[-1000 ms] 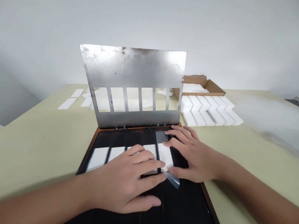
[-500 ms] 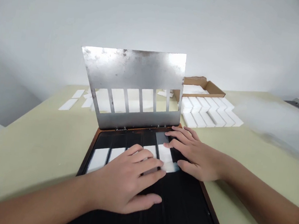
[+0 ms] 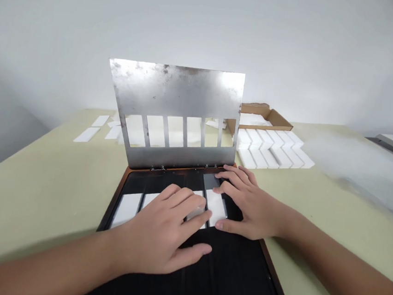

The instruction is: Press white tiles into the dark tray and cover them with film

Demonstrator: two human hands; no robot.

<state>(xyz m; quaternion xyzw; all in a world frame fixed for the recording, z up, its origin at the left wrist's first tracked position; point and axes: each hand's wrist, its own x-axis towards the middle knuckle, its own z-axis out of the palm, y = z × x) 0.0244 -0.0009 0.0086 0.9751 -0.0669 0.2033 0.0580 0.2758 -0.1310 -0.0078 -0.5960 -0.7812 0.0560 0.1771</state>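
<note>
Both hands spread flat on white strips in a black tray

From my station I see the left hand (image 3: 160,237) lying open and palm down, its fingers slightly apart and angled toward the right hand (image 3: 245,203). It covers part of a row of white strips (image 3: 215,207) set side by side in the slots of a black tray (image 3: 229,276). Under the left hand's fingers, one strip shows only in part. Two more strips lie to the left of that hand, uncovered.

The right hand is spread too, with its fingers reaching over a dark, empty slot and its thumb just below the end of the strip nearest it. I see no pinch; that strip lies between the two hands, and the fingers and thumb frame it.

Beyond both hands, a steel plate (image 3: 174,94) with a row of cut-out windows stands tilted up on hinges (image 3: 158,168) at the tray's far edge. Past the right hand, more white bars (image 3: 269,150) lie in neat rows on the counter (image 3: 41,174), in front of a cardboard box (image 3: 265,113). Past the left hand, a few loose white pieces (image 3: 86,134) lie on the counter.
</note>
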